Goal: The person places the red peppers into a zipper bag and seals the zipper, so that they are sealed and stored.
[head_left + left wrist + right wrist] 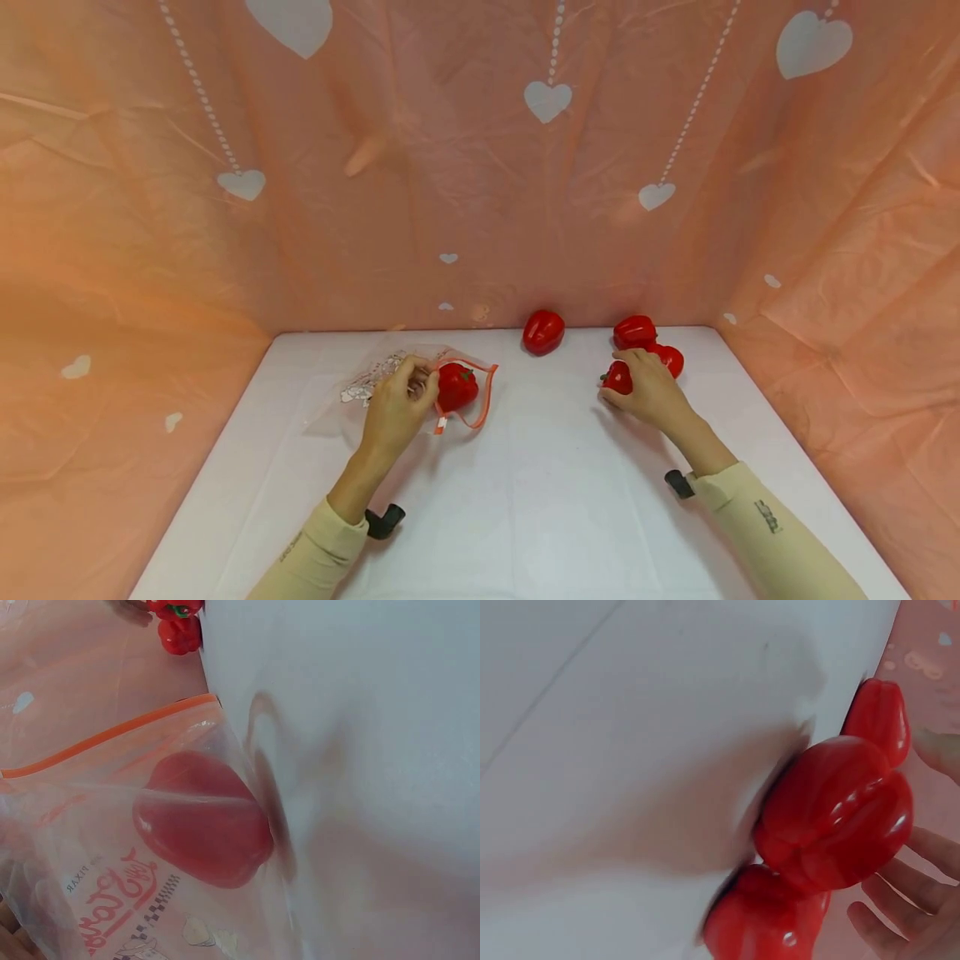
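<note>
One red pepper [457,387] sits inside the clear bag [390,379], mouth pinched by left hand [395,412] fingers; right hand [651,392] fingers curl round second pepper [618,377] on bench [525,500]; three peppers remain unbagged

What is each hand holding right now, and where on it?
The left hand pinches the clear bag near its orange-edged mouth, one pepper inside. The right hand curls over the nearest loose pepper, gripping its top and side.
</note>
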Available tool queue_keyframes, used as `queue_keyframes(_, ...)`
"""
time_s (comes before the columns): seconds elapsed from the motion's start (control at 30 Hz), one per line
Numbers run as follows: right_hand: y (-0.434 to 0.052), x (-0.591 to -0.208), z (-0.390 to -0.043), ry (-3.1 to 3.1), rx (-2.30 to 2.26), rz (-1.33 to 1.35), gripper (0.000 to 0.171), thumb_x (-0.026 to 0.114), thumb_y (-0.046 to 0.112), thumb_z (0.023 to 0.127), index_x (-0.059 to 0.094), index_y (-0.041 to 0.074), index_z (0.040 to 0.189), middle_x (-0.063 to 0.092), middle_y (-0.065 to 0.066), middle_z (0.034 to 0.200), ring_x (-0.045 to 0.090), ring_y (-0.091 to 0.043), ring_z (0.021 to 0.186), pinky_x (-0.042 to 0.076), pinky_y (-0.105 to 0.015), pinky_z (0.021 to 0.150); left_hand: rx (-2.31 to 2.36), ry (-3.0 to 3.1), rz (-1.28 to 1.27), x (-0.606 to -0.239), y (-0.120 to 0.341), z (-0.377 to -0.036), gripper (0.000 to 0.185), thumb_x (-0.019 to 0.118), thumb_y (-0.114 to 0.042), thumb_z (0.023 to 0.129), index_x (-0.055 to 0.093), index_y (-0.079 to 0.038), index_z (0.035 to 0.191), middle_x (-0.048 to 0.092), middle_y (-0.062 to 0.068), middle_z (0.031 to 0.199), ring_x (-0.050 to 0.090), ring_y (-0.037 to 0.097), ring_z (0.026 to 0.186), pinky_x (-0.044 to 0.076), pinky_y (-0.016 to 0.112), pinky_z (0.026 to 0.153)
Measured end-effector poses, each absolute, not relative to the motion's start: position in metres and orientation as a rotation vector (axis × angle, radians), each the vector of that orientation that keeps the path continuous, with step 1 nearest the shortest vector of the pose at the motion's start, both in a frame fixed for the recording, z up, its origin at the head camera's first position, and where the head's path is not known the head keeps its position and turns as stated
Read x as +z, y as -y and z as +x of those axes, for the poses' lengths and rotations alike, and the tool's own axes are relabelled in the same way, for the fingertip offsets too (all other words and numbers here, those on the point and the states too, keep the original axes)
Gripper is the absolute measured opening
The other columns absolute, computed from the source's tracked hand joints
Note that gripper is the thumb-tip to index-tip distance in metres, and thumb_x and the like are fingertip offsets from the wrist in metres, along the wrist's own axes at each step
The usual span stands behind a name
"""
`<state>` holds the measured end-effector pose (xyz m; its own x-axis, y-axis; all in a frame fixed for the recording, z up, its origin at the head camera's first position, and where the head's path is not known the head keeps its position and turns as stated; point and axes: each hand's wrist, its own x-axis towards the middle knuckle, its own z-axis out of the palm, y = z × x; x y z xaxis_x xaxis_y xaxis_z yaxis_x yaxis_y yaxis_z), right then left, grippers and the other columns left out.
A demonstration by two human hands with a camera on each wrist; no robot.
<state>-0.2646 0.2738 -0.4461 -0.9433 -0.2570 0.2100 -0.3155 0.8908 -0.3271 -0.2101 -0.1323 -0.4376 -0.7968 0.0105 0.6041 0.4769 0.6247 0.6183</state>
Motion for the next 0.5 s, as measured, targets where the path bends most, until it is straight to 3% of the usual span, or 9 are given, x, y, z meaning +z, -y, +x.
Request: queue_keyframes(0.5,-0.283,-0.449,-0.276,3.038,0.61,0.372,0.082,0.081,0.035,0.082,0.043,-0.004,0.143,0.049,-0.026,0.138,0.039,-0.047,0.129,0.044,-0.065,0.098,-1.102,2.297,-0.368,-0.439,0.132,-0.21,0.008,0.069,-0.014,0.093,0.065,-0.014,0.1,0.066,-0.005,0.078,0.057,0.008,0.067,0.048,0.026,0.061)
